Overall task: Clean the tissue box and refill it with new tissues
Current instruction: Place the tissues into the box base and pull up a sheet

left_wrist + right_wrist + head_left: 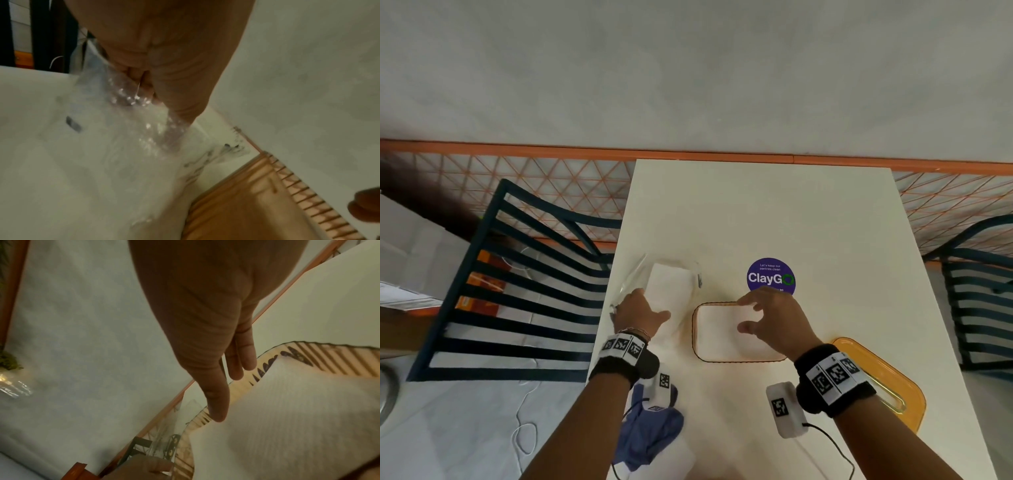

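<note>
On the white table stands a wooden ribbed tissue box (693,337) with a dark rim, and a stack of white tissues (719,332) fills it. My right hand (767,315) hovers over the stack with fingers straight; in the right wrist view its fingertips (219,415) touch the tissues (287,410) at the box wall (329,360). Left of the box, my left hand (640,311) grips the clear plastic wrapper (674,270) of a tissue pack (669,291). The left wrist view shows its fingers (144,81) curled into the crinkled wrapper (127,138), beside the box (246,203).
An orange lid (887,373) with a slot lies to the right of the box. A blue cloth (654,428) sits at the near edge under my left forearm. A purple round sticker (770,277) marks the table. Dark slatted chairs stand left (517,274) and right (983,291).
</note>
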`<act>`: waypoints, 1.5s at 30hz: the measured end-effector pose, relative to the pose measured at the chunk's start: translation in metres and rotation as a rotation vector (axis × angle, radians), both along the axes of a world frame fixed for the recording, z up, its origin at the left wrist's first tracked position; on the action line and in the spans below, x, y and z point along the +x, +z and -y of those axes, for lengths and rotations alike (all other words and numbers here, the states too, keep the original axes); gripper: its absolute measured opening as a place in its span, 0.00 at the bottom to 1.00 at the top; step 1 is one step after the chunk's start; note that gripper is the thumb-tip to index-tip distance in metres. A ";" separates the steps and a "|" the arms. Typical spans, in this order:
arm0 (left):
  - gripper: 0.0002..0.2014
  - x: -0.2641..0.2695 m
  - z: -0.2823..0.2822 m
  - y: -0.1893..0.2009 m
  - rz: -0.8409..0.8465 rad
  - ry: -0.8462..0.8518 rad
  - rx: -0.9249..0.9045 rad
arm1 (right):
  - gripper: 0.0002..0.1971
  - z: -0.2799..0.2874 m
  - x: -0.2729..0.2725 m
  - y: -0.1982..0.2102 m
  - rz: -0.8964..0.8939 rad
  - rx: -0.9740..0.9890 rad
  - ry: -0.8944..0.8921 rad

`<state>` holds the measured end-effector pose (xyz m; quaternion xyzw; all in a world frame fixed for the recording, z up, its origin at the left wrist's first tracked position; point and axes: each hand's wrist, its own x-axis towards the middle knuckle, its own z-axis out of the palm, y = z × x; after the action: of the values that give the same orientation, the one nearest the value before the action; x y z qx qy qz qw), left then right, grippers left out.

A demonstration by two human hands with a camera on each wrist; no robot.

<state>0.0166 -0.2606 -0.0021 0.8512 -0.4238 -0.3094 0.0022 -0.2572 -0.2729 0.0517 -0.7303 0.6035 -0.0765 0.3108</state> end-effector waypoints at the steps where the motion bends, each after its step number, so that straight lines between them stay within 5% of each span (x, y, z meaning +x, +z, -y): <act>1: 0.47 0.000 0.000 -0.003 0.009 -0.010 0.008 | 0.24 0.000 0.003 0.000 0.006 -0.004 0.007; 11: 0.42 -0.010 0.002 -0.006 0.175 -0.037 -0.021 | 0.22 0.001 0.013 0.001 -0.040 -0.044 -0.003; 20: 0.45 -0.002 0.002 -0.014 -0.022 0.128 -0.067 | 0.22 0.001 0.014 0.001 -0.064 -0.035 -0.028; 25: 0.40 -0.002 0.003 -0.014 0.010 0.106 -0.075 | 0.22 0.001 0.012 0.001 -0.077 -0.047 -0.047; 34: 0.19 0.001 0.002 0.002 -0.187 0.163 -0.193 | 0.22 0.005 0.024 0.018 -0.025 -0.036 -0.037; 39: 0.08 0.010 -0.011 0.033 -0.386 0.222 -0.414 | 0.34 0.020 0.046 0.025 0.073 -0.001 0.024; 43: 0.08 0.019 -0.020 0.061 -0.410 0.078 -0.528 | 0.51 0.038 0.073 0.017 0.166 0.053 0.064; 45: 0.09 0.025 -0.021 0.068 -0.436 0.006 -0.556 | 0.49 0.047 0.086 0.008 0.241 0.083 0.083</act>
<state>0.0420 -0.2399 0.0660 0.7332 -0.4789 -0.3569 0.3251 -0.1710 -0.3200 0.0598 -0.7268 0.5336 -0.1256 0.4139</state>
